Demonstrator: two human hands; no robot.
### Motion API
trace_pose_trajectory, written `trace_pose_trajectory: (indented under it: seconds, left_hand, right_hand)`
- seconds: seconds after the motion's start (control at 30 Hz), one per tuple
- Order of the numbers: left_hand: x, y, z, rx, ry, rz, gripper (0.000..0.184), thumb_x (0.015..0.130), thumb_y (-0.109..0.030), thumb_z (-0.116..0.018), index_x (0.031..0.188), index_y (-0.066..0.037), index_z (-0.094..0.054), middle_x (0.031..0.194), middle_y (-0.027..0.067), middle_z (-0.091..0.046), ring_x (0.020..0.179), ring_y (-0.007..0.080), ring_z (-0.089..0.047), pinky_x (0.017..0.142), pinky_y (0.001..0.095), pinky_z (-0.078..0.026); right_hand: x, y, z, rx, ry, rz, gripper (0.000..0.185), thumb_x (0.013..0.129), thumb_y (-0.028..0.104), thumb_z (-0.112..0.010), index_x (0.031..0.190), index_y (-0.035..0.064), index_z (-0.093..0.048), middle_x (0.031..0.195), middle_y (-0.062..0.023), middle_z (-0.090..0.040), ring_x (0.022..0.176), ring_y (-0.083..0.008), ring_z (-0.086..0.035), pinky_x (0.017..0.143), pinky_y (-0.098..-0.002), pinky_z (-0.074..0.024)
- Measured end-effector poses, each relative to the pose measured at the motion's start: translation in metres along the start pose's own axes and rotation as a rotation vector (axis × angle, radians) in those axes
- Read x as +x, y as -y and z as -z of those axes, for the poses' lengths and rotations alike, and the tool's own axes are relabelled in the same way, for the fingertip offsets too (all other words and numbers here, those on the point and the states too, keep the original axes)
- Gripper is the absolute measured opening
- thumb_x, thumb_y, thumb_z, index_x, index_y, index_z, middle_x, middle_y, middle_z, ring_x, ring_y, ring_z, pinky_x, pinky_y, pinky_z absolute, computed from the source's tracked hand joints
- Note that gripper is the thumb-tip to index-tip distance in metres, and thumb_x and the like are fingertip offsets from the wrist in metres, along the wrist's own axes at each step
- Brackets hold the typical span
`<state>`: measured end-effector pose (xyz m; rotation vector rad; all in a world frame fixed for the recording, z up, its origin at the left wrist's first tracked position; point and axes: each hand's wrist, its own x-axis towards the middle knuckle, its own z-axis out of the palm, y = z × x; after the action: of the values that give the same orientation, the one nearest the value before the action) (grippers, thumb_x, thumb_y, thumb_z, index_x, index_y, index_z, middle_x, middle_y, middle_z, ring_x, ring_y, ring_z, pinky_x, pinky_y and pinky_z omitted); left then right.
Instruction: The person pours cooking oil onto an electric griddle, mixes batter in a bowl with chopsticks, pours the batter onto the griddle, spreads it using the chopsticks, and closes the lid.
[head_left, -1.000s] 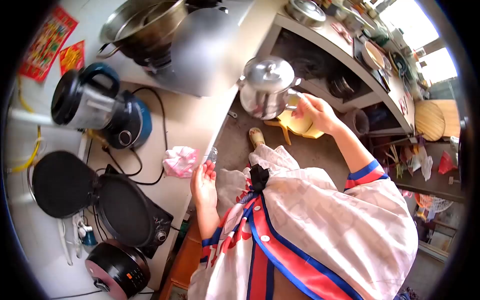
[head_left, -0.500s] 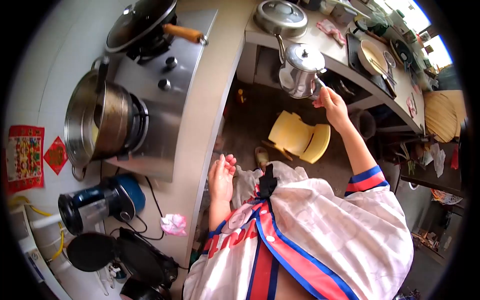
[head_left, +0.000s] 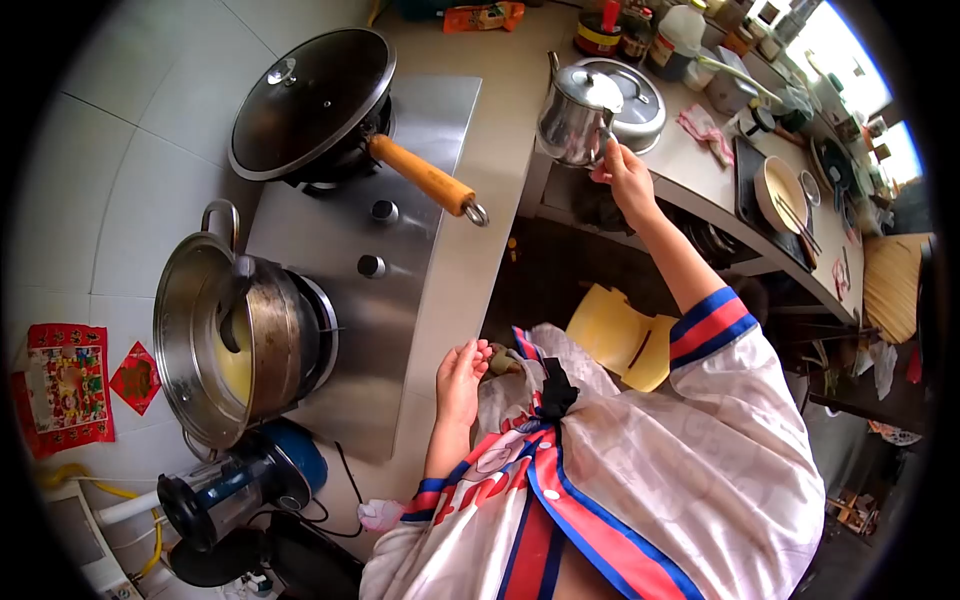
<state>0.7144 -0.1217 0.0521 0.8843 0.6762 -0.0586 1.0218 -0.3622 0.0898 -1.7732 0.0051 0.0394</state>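
Note:
My right hand [head_left: 626, 180] is closed around the handle of a shiny steel teapot [head_left: 570, 130] with its lid on. The teapot is held up at the counter corner, its spout on the far side from my hand. Behind it, a round steel lid [head_left: 642, 105] lies on the counter, partly covered by the pot. My left hand [head_left: 462, 385] hovers by the counter's front edge, fingers loosely curled and nothing visible in them. To its left is the stove [head_left: 420, 150], bearing a large steel pot [head_left: 275, 350] with pale yellow contents and a ladle-like dark handle inside.
A lidded wok [head_left: 310, 105] on the far burner has a wooden handle [head_left: 420, 175] reaching over the counter edge. On the right counter stand a bowl with chopsticks [head_left: 780, 190], a pink cloth [head_left: 705, 135] and several bottles. A yellow chair [head_left: 610, 335] stands on the floor below.
The teapot in my right hand has moved left and farther forward, toward the counter corner. My left hand has curled its fingers slightly more. The view has shifted toward the stove.

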Motion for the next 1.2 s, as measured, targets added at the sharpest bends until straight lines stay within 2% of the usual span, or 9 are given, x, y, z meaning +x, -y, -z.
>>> trace_pose_trajectory:
  seconds: [0.07,0.3,0.53,0.63,0.9,0.97,1.03,1.07,1.2]
  left_hand:
    - [0.012,-0.008,-0.011,-0.002,0.003,0.017,0.020,0.091,-0.023,-0.057,0.077,-0.009,-0.056,0.096,0.0062,-0.061,0.089,0.0149,-0.058,0.075,0.0261,-0.044]
    - [0.069,-0.021,-0.055,-0.031,-0.058,0.058,0.021,0.092,-0.024,-0.055,0.078,-0.009,-0.056,0.096,0.0064,-0.062,0.087,0.0146,-0.059,0.075,0.0260,-0.044]
    - [0.122,-0.023,-0.114,-0.145,-0.311,0.007,0.024,0.092,-0.029,-0.055,0.078,-0.011,-0.056,0.097,0.0063,-0.062,0.090,0.0151,-0.058,0.077,0.0279,-0.044]
    - [0.140,-0.024,-0.145,-0.200,-0.320,0.016,0.024,0.092,-0.030,-0.055,0.078,-0.010,-0.056,0.097,0.0068,-0.062,0.090,0.0153,-0.058,0.078,0.0281,-0.044]
    - [0.155,-0.022,-0.178,-0.219,-0.394,0.030,0.023,0.092,-0.029,-0.056,0.080,-0.009,-0.057,0.097,0.0062,-0.063,0.090,0.0147,-0.059,0.078,0.0269,-0.044]
    - [0.160,-0.023,-0.179,-0.174,-0.402,0.045,0.023,0.092,-0.029,-0.055,0.080,-0.009,-0.056,0.099,0.0071,-0.063,0.091,0.0152,-0.058,0.079,0.0277,-0.044]
    - [0.161,-0.023,-0.178,-0.132,-0.408,0.061,0.022,0.092,-0.029,-0.054,0.081,-0.010,-0.055,0.102,0.0080,-0.062,0.092,0.0157,-0.058,0.079,0.0285,-0.044]
    - [0.163,-0.023,-0.177,-0.101,-0.396,0.051,0.021,0.092,-0.028,-0.054,0.082,-0.010,-0.056,0.101,0.0078,-0.062,0.092,0.0155,-0.058,0.079,0.0284,-0.044]
    - [0.156,-0.017,-0.161,-0.052,-0.340,0.022,0.018,0.092,-0.025,-0.055,0.088,-0.008,-0.057,0.099,0.0065,-0.063,0.090,0.0139,-0.059,0.078,0.0266,-0.045]
  right_hand:
    - [0.024,-0.003,-0.014,-0.064,-0.008,0.095,0.048,0.095,0.047,-0.041,0.088,0.0031,-0.059,0.067,-0.0028,-0.060,0.066,-0.0111,-0.056,0.065,-0.0264,-0.0443]
    - [0.154,-0.008,-0.052,-0.196,0.044,0.130,0.048,0.095,0.044,-0.042,0.080,0.0007,-0.057,0.068,-0.0067,-0.061,0.063,-0.0156,-0.055,0.060,-0.0307,-0.0432]
    - [0.286,-0.052,-0.101,-0.170,0.178,0.098,0.046,0.095,0.043,-0.041,0.084,0.0013,-0.057,0.071,-0.0087,-0.063,0.070,-0.0181,-0.060,0.067,-0.0317,-0.0457]
    - [0.320,-0.068,-0.116,-0.184,0.217,0.103,0.046,0.095,0.043,-0.040,0.085,0.0018,-0.058,0.073,-0.0089,-0.063,0.071,-0.0199,-0.060,0.069,-0.0324,-0.0455]
    - [0.332,-0.090,-0.131,-0.044,0.193,0.136,0.040,0.096,0.038,-0.044,0.089,0.0008,-0.057,0.076,-0.0113,-0.063,0.074,-0.0235,-0.058,0.070,-0.0339,-0.0449]
    - [0.340,-0.098,-0.128,-0.138,0.232,0.094,0.039,0.094,0.038,-0.047,0.095,-0.0002,-0.056,0.082,-0.0153,-0.061,0.076,-0.0266,-0.059,0.072,-0.0351,-0.0453]
    - [0.330,-0.095,-0.131,-0.147,0.067,0.246,0.039,0.092,0.035,-0.053,0.103,-0.0026,-0.051,0.097,-0.0195,-0.056,0.079,-0.0277,-0.059,0.074,-0.0358,-0.0465]
    - [0.319,-0.085,-0.123,-0.066,0.111,0.094,0.042,0.090,0.029,-0.058,0.111,-0.0044,-0.045,0.111,-0.0229,-0.048,0.084,-0.0275,-0.059,0.076,-0.0360,-0.0475]
    - [0.250,-0.089,-0.101,0.033,0.070,0.112,0.041,0.088,0.023,-0.059,0.115,-0.0035,-0.042,0.114,-0.0215,-0.048,0.087,-0.0246,-0.060,0.077,-0.0345,-0.0485]
